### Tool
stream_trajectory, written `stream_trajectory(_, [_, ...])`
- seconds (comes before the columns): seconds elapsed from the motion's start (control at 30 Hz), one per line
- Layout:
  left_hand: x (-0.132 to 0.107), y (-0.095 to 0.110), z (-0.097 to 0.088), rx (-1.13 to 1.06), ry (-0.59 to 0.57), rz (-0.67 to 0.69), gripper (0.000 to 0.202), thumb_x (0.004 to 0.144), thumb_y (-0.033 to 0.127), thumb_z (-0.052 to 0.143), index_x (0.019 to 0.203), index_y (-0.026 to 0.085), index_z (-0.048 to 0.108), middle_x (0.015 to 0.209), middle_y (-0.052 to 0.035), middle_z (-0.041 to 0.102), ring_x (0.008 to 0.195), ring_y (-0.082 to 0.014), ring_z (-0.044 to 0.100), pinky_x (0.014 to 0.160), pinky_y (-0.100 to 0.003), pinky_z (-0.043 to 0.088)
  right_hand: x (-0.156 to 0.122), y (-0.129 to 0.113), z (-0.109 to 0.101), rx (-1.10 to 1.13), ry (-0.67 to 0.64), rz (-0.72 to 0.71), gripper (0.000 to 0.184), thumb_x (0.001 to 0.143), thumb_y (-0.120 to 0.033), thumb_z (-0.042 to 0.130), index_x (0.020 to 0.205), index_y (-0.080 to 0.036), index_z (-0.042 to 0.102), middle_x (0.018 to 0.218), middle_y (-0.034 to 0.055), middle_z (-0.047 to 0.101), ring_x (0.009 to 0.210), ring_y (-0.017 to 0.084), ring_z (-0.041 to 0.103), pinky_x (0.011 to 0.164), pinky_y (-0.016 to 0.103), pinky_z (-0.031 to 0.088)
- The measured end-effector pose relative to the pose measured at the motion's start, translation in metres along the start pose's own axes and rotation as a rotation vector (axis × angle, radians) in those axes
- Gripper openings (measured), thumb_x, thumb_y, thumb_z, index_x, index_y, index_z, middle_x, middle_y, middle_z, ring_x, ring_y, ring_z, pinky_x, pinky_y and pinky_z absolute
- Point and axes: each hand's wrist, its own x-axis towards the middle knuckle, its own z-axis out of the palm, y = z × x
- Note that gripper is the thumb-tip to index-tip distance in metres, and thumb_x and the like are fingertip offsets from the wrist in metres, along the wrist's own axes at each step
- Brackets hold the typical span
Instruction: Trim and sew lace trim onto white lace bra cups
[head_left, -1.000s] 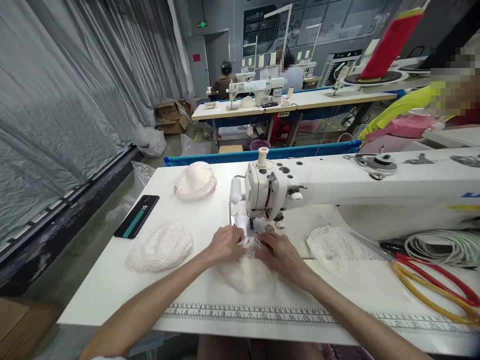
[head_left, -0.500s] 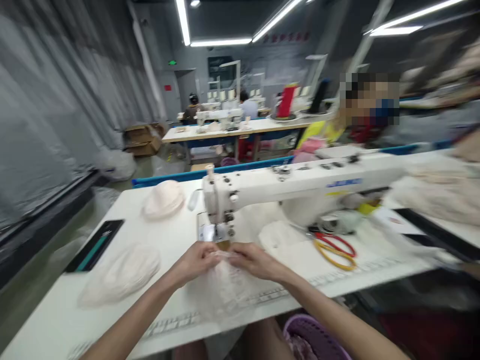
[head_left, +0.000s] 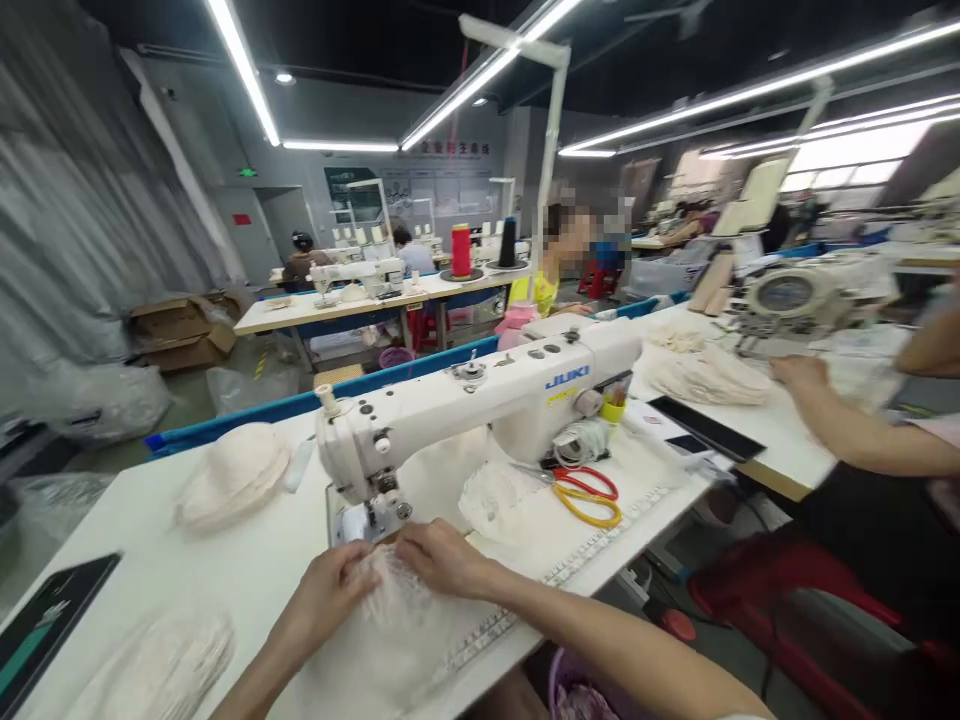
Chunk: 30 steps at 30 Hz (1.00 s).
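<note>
Between my two hands is a piece of cream lace fabric (head_left: 397,590), lying in front of the needle area of a white sewing machine (head_left: 450,400). My left hand (head_left: 330,585) grips its left edge with the fingers closed. My right hand (head_left: 439,560) pinches the upper right part, close to the presser foot; its fingertips are partly hidden. Just right of my right hand lies a pale lace piece (head_left: 491,500). Scissors with red and yellow handles (head_left: 589,495) rest farther right on the white table (head_left: 277,560).
Stacks of cream cups (head_left: 236,465) and cream fabric (head_left: 161,655) lie at left, near a black phone-like object (head_left: 56,620). A measuring tape strip (head_left: 592,545) runs along the front edge. A purple basket (head_left: 559,690) stands below. At right, a co-worker's arm (head_left: 847,420) reaches over fabric pieces.
My view has swung to the right, bringing the co-worker's arm into sight. My hands, close together before, are now slightly farther apart with the lace fabric spread between them.
</note>
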Motion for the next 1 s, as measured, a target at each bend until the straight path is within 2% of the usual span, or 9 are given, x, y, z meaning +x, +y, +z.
stream_trajectory(0.13, [0.007, 0.005, -0.004, -0.018, -0.017, -0.090, 0.021, 0.069, 0.035, 0.052, 0.063, 0.016, 0.058, 0.057, 0.0017, 0.050, 0.062, -0.0157, 0.048, 0.055, -0.024, 0.031, 0.000, 0.010, 0.006, -0.009, 0.008, -0.022, 0.020, 0.090, -0.021, 0.040, 0.086, -0.015, 0.058, 0.067, 0.0050, 0.064, 0.060, 0.017, 0.058, 0.055, 0.025, 0.038])
stream_trajectory(0.23, [0.014, -0.002, -0.005, -0.059, -0.022, -0.149, 0.019, 0.070, 0.033, 0.055, 0.064, 0.016, 0.058, 0.057, 0.0037, 0.048, 0.061, -0.0135, 0.047, 0.055, -0.023, 0.029, 0.002, 0.018, 0.008, 0.001, 0.051, -0.084, 0.019, 0.090, -0.025, 0.042, 0.100, -0.014, 0.054, 0.089, 0.0128, 0.064, 0.081, 0.024, 0.059, 0.070, 0.034, 0.042])
stream_trajectory(0.3, [0.016, -0.005, -0.005, -0.083, -0.030, -0.172, 0.018, 0.071, 0.033, 0.056, 0.064, 0.016, 0.057, 0.057, 0.0041, 0.046, 0.060, -0.0129, 0.046, 0.053, -0.023, 0.029, 0.002, 0.018, 0.007, -0.034, 0.113, -0.186, 0.021, 0.089, -0.025, 0.045, 0.105, -0.015, 0.053, 0.104, 0.0155, 0.060, 0.096, 0.027, 0.055, 0.078, 0.040, 0.041])
stream_trajectory(0.4, [0.017, -0.003, -0.005, -0.093, -0.042, -0.176, 0.019, 0.072, 0.031, 0.055, 0.060, 0.016, 0.054, 0.054, 0.0039, 0.043, 0.057, -0.0128, 0.044, 0.050, -0.023, 0.027, 0.000, 0.012, 0.004, -0.145, 0.178, -0.427, 0.019, 0.091, -0.022, 0.044, 0.106, -0.015, 0.053, 0.104, 0.0140, 0.059, 0.094, 0.025, 0.054, 0.075, 0.038, 0.042])
stream_trajectory(0.57, [0.022, 0.001, -0.009, -0.055, -0.064, -0.142, 0.016, 0.074, 0.022, 0.053, 0.060, 0.016, 0.053, 0.052, 0.0031, 0.043, 0.055, -0.0135, 0.045, 0.050, -0.025, 0.028, 0.002, 0.011, 0.008, -0.237, 0.064, -0.553, 0.029, 0.093, -0.037, 0.041, 0.102, -0.012, 0.054, 0.099, 0.0134, 0.061, 0.085, 0.023, 0.055, 0.069, 0.036, 0.042])
stream_trajectory(0.67, [0.021, 0.001, -0.011, -0.035, -0.093, -0.135, 0.010, 0.078, 0.017, 0.050, 0.076, 0.016, 0.059, 0.064, 0.0000, 0.056, 0.066, -0.0164, 0.053, 0.057, -0.026, 0.037, 0.005, 0.017, 0.012, -0.257, 0.041, -0.558, 0.039, 0.092, -0.044, 0.040, 0.106, -0.011, 0.054, 0.104, 0.0145, 0.061, 0.087, 0.024, 0.055, 0.068, 0.037, 0.041])
stream_trajectory(0.77, [0.014, 0.003, -0.009, 0.079, -0.035, -0.140, 0.022, 0.081, 0.010, 0.046, 0.099, 0.014, 0.057, 0.096, -0.0075, 0.063, 0.084, -0.0209, 0.057, 0.069, -0.031, 0.044, 0.007, 0.019, 0.014, -0.265, 0.032, -0.555, 0.039, 0.092, -0.044, 0.039, 0.108, -0.012, 0.054, 0.108, 0.0148, 0.060, 0.089, 0.025, 0.055, 0.068, 0.037, 0.040])
stream_trajectory(0.9, [-0.004, 0.005, 0.003, 0.442, 0.265, 0.065, 0.028, 0.083, 0.000, 0.039, 0.104, 0.012, 0.053, 0.107, -0.0105, 0.058, 0.091, -0.0218, 0.055, 0.074, -0.036, 0.045, 0.008, 0.016, 0.012, -0.284, 0.031, -0.548, 0.034, 0.091, -0.042, 0.044, 0.107, -0.014, 0.056, 0.110, 0.0144, 0.059, 0.093, 0.026, 0.054, 0.071, 0.038, 0.040])
stream_trajectory(1.0, [-0.014, 0.001, 0.013, 0.490, 0.286, 0.302, 0.020, 0.087, 0.004, 0.043, 0.099, 0.015, 0.054, 0.101, -0.0061, 0.060, 0.093, -0.0185, 0.056, 0.078, -0.034, 0.045, 0.008, 0.014, 0.011, -0.286, 0.025, -0.540, 0.033, 0.091, -0.039, 0.046, 0.110, -0.015, 0.056, 0.110, 0.0141, 0.059, 0.091, 0.025, 0.054, 0.072, 0.038, 0.040])
